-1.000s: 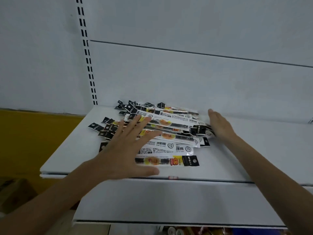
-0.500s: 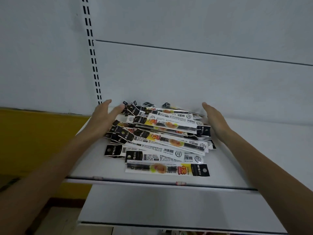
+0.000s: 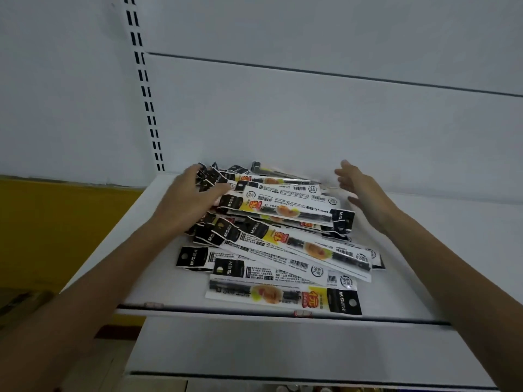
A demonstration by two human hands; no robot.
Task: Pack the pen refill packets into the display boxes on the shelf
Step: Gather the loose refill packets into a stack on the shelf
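Overhead, the head view records one loose pile of pen refill packets (image 3: 283, 219) lying on the white shelf (image 3: 410, 264), toward its left and middle. About a dozen packets show, overlapping too much for an exact count. One packet (image 3: 283, 295) lies flat nearest the front edge, black header to the right. Two hands are present. The left hand (image 3: 184, 202) presses against the pile's left end, its fingers (image 3: 195, 169) lightly bent over the black header tabs and the thumb lying across the upper packets. The right hand (image 3: 365, 193) stands edge-on just beside the pile's far right end, its fingers spread apart and holding nothing; contact with the packets cannot be told. A second shelf (image 3: 283, 349) projects below. Behind stand a pale back panel (image 3: 311, 123), one slotted upright (image 3: 147, 100) with paired slots, and a yellow wall (image 3: 56, 222) at left.
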